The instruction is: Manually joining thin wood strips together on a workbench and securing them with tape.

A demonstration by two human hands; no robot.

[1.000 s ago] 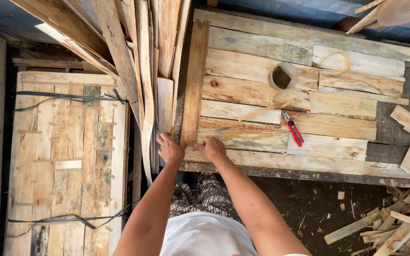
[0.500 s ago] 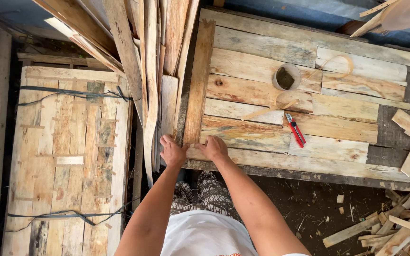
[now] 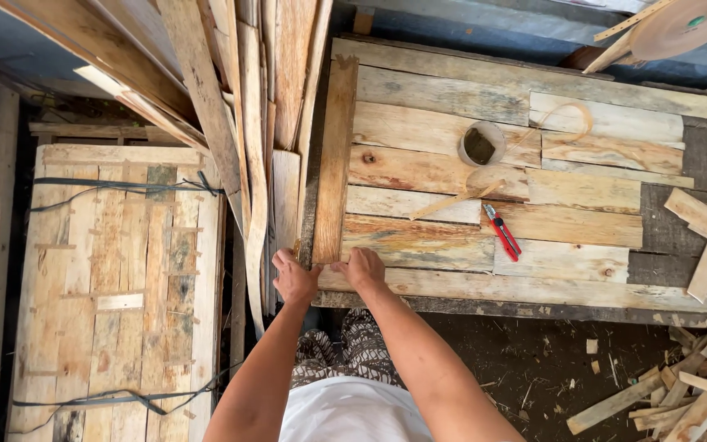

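Both hands, left hand (image 3: 294, 277) and right hand (image 3: 359, 268), have their fingers curled round the near end of a long plank (image 3: 333, 164) at centre frame on the desk (image 3: 533, 290); fingertips hidden. A red knife (image 3: 502, 232) lies to the right, leaning boards (image 3: 239, 98) crowd the upper left.

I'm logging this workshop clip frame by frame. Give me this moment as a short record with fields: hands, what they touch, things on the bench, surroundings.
left hand: left hand, at the near end of the upright plank, by the bench corner
right hand: right hand, on the plank's near end
plank: long plank lying along the workbench's left edge
bench: patchwork workbench
on bench: red utility knife; round tin; thin stick
left of bench: leaning boards; strapped pallet
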